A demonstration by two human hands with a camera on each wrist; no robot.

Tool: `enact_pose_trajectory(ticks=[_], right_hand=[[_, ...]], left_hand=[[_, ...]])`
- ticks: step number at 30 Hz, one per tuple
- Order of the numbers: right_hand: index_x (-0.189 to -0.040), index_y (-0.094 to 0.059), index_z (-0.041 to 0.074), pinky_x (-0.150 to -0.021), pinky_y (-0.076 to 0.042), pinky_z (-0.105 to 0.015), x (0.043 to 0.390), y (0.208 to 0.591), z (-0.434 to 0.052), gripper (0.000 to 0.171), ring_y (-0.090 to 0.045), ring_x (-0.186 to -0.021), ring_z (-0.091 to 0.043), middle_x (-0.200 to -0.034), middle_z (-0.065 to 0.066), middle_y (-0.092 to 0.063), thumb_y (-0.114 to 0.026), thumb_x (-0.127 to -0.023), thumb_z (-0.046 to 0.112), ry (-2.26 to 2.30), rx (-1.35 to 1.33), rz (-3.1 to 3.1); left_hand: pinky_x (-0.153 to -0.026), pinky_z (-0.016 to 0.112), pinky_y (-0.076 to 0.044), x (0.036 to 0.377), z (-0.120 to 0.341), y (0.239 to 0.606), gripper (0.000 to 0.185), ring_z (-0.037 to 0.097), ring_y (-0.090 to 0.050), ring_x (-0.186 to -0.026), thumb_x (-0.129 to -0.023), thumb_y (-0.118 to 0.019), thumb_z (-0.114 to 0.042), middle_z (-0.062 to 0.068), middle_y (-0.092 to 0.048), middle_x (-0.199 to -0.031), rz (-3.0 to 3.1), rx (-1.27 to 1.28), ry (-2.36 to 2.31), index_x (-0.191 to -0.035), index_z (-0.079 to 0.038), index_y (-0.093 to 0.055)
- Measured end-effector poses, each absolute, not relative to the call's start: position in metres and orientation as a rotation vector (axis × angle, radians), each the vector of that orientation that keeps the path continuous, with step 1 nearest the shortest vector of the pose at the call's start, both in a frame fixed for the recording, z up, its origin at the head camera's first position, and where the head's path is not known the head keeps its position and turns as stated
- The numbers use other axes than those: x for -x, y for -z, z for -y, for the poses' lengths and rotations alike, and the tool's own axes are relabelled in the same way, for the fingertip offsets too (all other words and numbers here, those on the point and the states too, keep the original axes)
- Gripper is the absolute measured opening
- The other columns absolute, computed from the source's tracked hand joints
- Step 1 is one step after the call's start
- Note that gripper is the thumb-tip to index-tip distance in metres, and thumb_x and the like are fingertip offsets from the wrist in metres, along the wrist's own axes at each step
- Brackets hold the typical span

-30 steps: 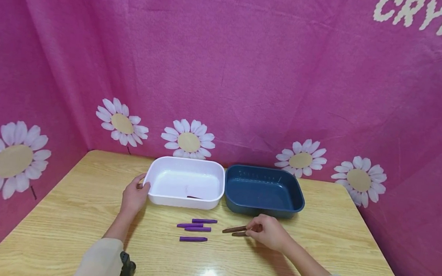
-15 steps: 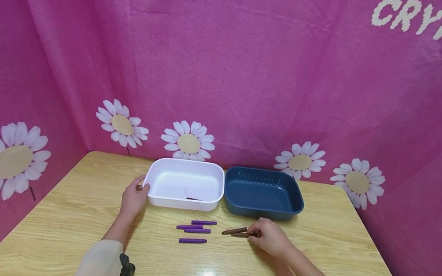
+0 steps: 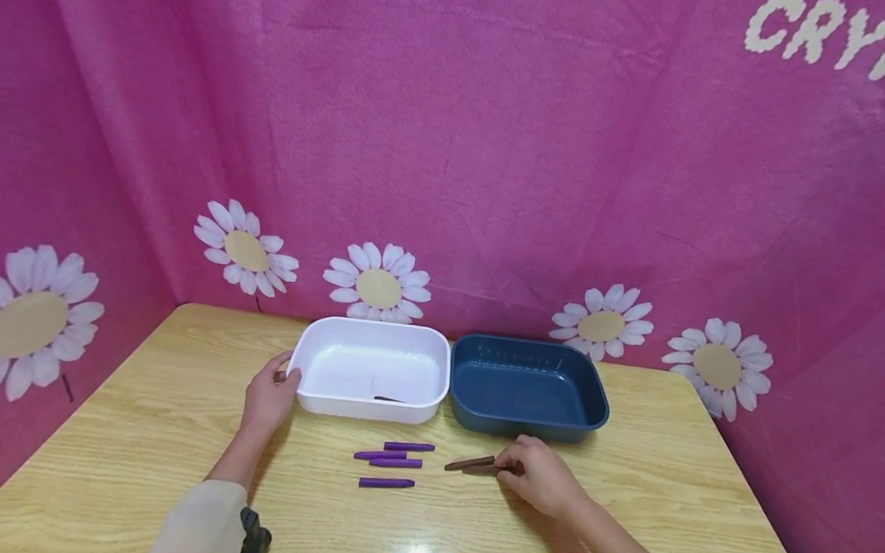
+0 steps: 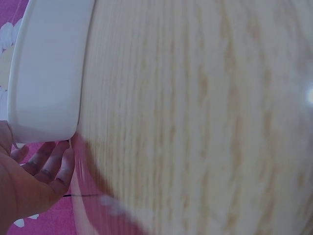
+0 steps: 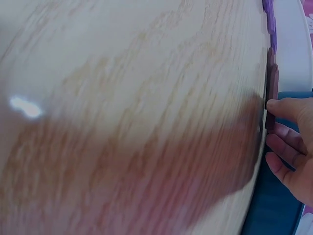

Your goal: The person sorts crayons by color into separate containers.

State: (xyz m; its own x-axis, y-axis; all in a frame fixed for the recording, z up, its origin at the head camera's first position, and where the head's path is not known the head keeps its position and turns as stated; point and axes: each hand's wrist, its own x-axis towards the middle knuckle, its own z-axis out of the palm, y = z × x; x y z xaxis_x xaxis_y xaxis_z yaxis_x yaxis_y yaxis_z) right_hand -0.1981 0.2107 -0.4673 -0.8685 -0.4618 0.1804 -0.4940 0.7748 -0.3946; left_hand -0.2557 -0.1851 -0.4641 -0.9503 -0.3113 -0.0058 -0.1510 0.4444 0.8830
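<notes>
My left hand (image 3: 269, 397) holds the left end of the white plastic bin (image 3: 371, 408), thumb at the rim and fingers against the outside wall in the left wrist view. One dark crayon (image 3: 388, 399) lies inside that bin. In front of the dark blue bin (image 3: 528, 427), my right hand (image 3: 544, 478) pinches the right end of a brown crayon (image 3: 481, 471) between thumb and fingers, low over the table. Another brown crayon (image 3: 469, 462) lies slanted right beside it. Several purple crayons (image 3: 395, 463) lie to the left, in front of the white bin.
Both bins stand side by side near the back of the wooden table (image 3: 310, 512). A pink cloth with daisies (image 3: 378, 288) hangs close behind and at the sides. A black device (image 3: 254, 536) sits at the left sleeve.
My right hand has shifted slightly right and down in the head view, staying at the brown crayons, which now lie closer together. My left hand stays on the white bin.
</notes>
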Motion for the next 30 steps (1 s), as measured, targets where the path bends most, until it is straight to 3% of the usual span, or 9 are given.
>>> enact_pose_trajectory(ticks=[30], right_hand=[[-0.083, -0.071, 0.015, -0.06, -0.039, -0.019, 0.203, 0.452, -0.204, 0.009, -0.048, -0.067, -0.007, -0.071, 0.007, -0.054, -0.074, -0.075, 0.009, -0.717, -0.825, 2.817]], left_hand=[[-0.069, 0.02, -0.04, 0.258, 0.185, 0.465, 0.047, 0.034, -0.058, -0.105, -0.094, -0.044, -0.022, 0.026, -0.059, -0.114, 2.536, -0.402, 1.501, -0.139, -0.007, -0.043]])
